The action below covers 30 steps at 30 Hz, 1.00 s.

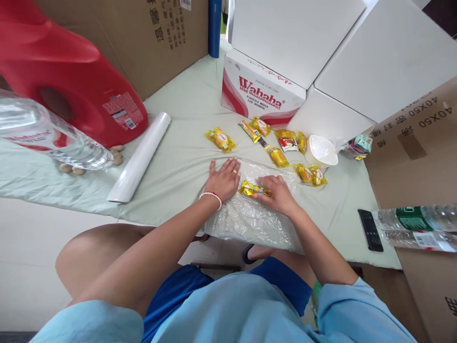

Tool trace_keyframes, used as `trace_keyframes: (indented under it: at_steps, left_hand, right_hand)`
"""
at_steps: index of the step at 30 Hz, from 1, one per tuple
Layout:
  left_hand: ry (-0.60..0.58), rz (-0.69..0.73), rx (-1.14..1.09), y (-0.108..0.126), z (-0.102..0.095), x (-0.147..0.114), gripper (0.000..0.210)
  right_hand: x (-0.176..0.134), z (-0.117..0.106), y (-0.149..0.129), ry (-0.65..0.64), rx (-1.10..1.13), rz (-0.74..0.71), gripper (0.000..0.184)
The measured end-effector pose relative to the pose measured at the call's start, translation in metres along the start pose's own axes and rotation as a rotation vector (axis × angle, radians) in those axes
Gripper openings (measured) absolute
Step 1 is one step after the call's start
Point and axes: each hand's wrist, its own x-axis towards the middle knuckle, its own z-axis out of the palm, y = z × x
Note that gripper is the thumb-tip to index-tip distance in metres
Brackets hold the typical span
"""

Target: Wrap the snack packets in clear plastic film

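Note:
A sheet of clear plastic wrap [246, 224] lies crinkled over the front of the cloth-covered table. My left hand [222, 180], with a beaded bracelet at the wrist, rests flat on its upper left part, fingers stretched out. On the wrap lies a snack bar in a shiny yellow wrapper [252, 188], its left end just right of my left hand. My right hand [278, 194] has its thumb and fingers around the bar's right end, which is partly hidden. Beyond the hands are several yellow-wrapped snacks [278, 157], the nearest a little above my right hand.
A white plastic roll [141, 157] lies at left, beside a big red jug [89, 81] and a water bottle [53, 133]. Behind stands a Wahaha carton [262, 90]. To the right are a white bowl [322, 150], a black phone [370, 230] and plastic bottles [417, 218].

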Motion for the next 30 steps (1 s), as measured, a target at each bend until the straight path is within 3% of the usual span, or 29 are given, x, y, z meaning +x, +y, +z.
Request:
trace_keyframes:
  at_steps: [3, 7, 12, 16, 20, 24, 27, 30]
  left_hand:
    - [0.006, 0.005, -0.009, 0.001, 0.0, 0.0, 0.062]
    - [0.001, 0.001, -0.007, 0.001, -0.001, -0.001, 0.061]
    - [-0.03, -0.003, 0.002, 0.0, -0.003, 0.0, 0.061]
    - [-0.024, -0.002, -0.005, 0.0, -0.002, 0.0, 0.061]
    - [-0.007, -0.005, -0.03, 0.001, -0.002, 0.0, 0.061]
    - [-0.001, -0.009, -0.049, 0.002, -0.002, 0.001, 0.06]
    - [0.002, -0.007, -0.054, 0.001, -0.001, 0.0, 0.06]
    - [0.015, 0.0, -0.047, 0.0, 0.001, 0.0, 0.06]
  right_hand:
    - [0.041, -0.024, 0.01, 0.073, 0.007, 0.066, 0.04]
    - [0.124, -0.039, 0.015, 0.047, -0.078, 0.244, 0.03]
    - [0.21, -0.019, 0.006, 0.07, -0.131, 0.285, 0.044]
    - [0.23, -0.006, -0.001, 0.031, -0.15, 0.359, 0.041]
    - [0.197, -0.01, 0.003, 0.022, -0.135, 0.336, 0.038]
    - [0.115, -0.02, 0.014, 0.081, 0.112, 0.215, 0.041]
    - [0.047, -0.026, 0.019, 0.022, 0.275, 0.138, 0.043]
    - [0.002, -0.027, 0.014, -0.015, 0.298, 0.06, 0.038]
